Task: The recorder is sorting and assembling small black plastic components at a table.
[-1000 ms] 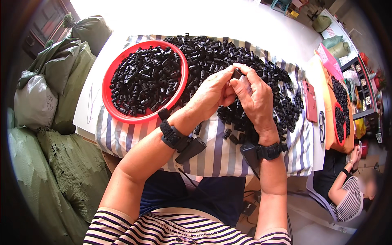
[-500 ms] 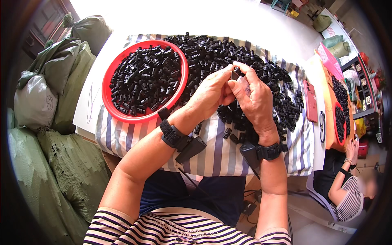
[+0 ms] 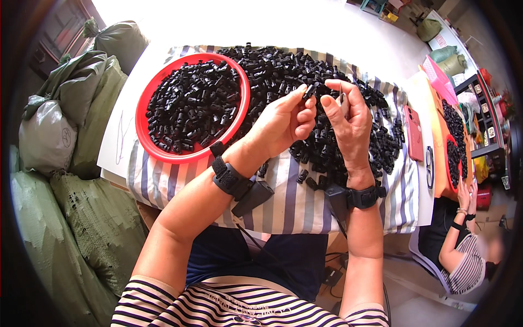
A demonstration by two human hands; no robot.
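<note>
My left hand point(image 3: 286, 122) pinches a small black plastic piece point(image 3: 309, 91) between thumb and forefinger, its other fingers curled in. Close beside it, my right hand point(image 3: 351, 125) has thumb and forefinger spread, while a slim, blade-like tool point(image 3: 344, 102) lies against its curled fingers; most of that tool is hidden. Beneath both hands spreads a loose heap of black plastic pieces point(image 3: 278, 68), short and cylindrical, some with holes. Left of the hands, a round red basin point(image 3: 246, 103) is filled with similar pieces.
A striped cloth point(image 3: 278, 201) covers the table under heap and basin. A red phone point(image 3: 414, 136) lies at its right edge, beside a dark oval object point(image 3: 430, 168). Stuffed green sacks point(image 3: 65, 229) crowd the left. At far right another person point(image 3: 463, 250) works at an orange-topped table.
My hands have moved apart; they were together around a piece. My right thumb and forefinger have opened away, and the black piece now shows in my left fingertips.
</note>
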